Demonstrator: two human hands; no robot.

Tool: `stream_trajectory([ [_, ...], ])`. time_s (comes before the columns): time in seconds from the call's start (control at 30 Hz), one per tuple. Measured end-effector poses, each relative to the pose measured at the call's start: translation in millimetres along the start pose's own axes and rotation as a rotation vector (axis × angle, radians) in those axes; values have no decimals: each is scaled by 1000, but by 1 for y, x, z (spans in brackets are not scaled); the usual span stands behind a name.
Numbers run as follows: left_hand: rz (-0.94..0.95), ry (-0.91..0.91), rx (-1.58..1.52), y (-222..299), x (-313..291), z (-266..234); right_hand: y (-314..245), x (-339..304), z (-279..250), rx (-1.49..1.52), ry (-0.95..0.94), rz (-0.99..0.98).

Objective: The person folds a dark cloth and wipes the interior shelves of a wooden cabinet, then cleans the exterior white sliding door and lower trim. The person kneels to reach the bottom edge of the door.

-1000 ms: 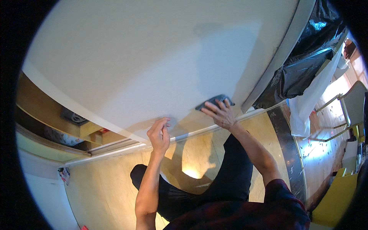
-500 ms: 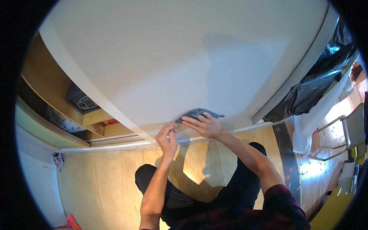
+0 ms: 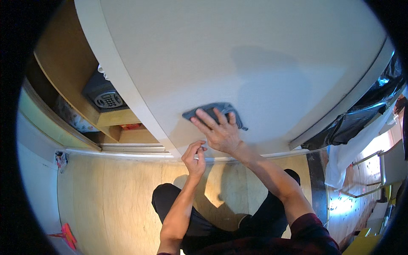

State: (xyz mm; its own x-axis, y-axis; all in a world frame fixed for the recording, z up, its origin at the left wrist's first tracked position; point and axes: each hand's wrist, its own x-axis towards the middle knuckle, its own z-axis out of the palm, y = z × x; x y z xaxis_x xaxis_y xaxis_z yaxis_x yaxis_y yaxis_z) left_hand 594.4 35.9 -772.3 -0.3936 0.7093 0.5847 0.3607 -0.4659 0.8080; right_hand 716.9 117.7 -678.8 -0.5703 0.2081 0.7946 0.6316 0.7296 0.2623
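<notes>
My right hand (image 3: 223, 134) presses a dark grey cloth (image 3: 216, 111) flat against the lower part of a large white door panel (image 3: 182, 63). Its fingers are spread over the cloth, and a thin twisted end of the fabric hangs out on the right. Just below and to the left, my left hand (image 3: 195, 159) is raised near the panel's bottom edge. Its fingers are curled in, a light ring-like band shows on one finger, and nothing can be seen in its grasp.
Left of the panel, open wooden shelves (image 3: 63, 63) hold a dark safe (image 3: 106, 97) with a keypad. Black plastic sheeting (image 3: 340, 127) and a white cloth (image 3: 340, 163) hang at right, near a chair (image 3: 389, 161). A red-pink brush-like object (image 3: 68, 236) lies lower left.
My right hand has slid the cloth up and to the left across the panel, its fingers spreading wider. My left hand stays curled close by. The whole view has shifted a little.
</notes>
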Motion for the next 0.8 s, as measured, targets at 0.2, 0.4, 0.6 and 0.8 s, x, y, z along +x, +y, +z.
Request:
stream_trajectory([
  [0.2,148,-122,110,8,-2,-5,-7,-49,5,39,-258,-55],
  [0.4,332,-329,104,19,-10,-2,-6,-25,-2,8,-19,126],
  [0.6,265,-45,137,11,5,-30,-46,36,27,15,46,28],
  [0.8,-33,246,-14,-6,-11,-20,-76,12,59,47,-172,-174],
])
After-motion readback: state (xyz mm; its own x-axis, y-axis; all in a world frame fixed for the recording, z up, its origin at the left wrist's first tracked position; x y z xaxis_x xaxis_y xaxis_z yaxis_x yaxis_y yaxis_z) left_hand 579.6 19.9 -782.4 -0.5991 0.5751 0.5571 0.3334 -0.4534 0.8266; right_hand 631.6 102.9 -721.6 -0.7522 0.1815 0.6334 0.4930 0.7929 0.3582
